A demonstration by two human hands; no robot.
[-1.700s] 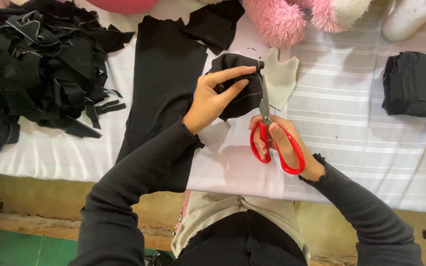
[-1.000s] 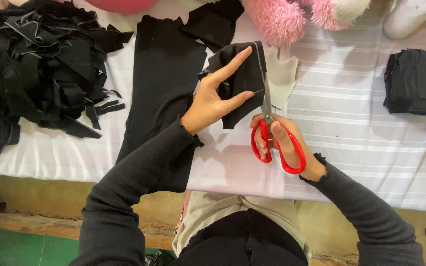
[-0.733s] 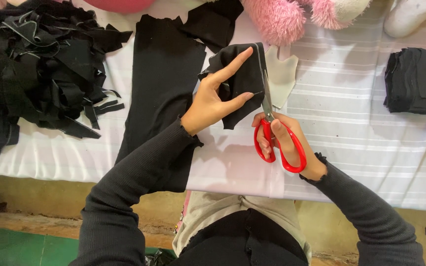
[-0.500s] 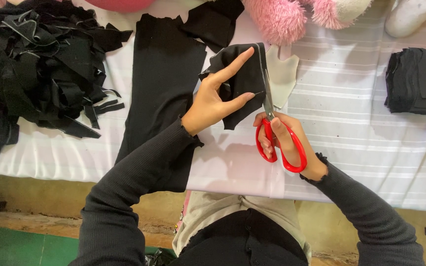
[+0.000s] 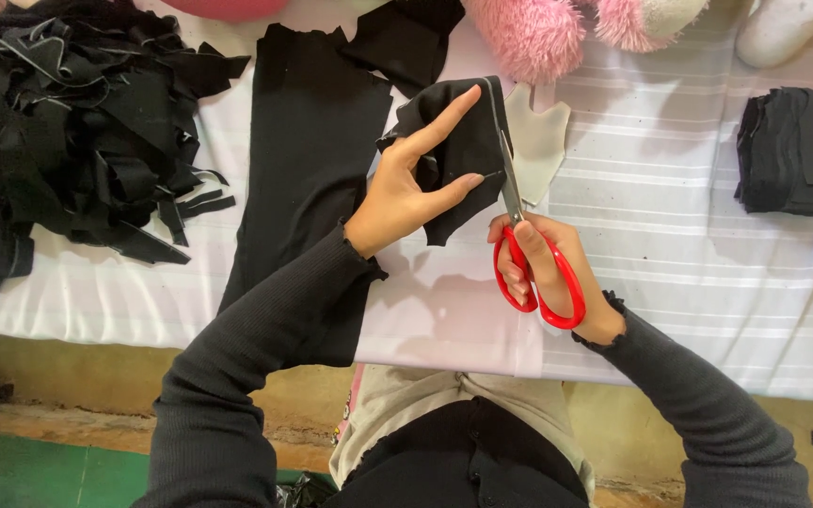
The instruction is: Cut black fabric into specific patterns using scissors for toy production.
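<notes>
Two hands engaged | black fabric piece (image 5: pixel 458 150) pinched by left hand (image 5: pixel 406 193) | red scissors (image 5: pixel 529 254) gripped by right hand (image 5: pixel 548 273), blades pointing far along the fabric's right edge

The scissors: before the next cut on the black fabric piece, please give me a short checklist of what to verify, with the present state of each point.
1. Right hand grips the red-handled scissors through the loops: ok.
2. Left hand holds the black fabric piece up off the white striped cloth: ok.
3. Blades run along the right edge of the piece: ok.
4. Left fingertips clear of the blades: not ok, one tip lies very near them.
5. Pale template lies behind the piece; aligned with the cut: cannot tell.
6. Long black strip lies apart from the blades: ok.
</notes>
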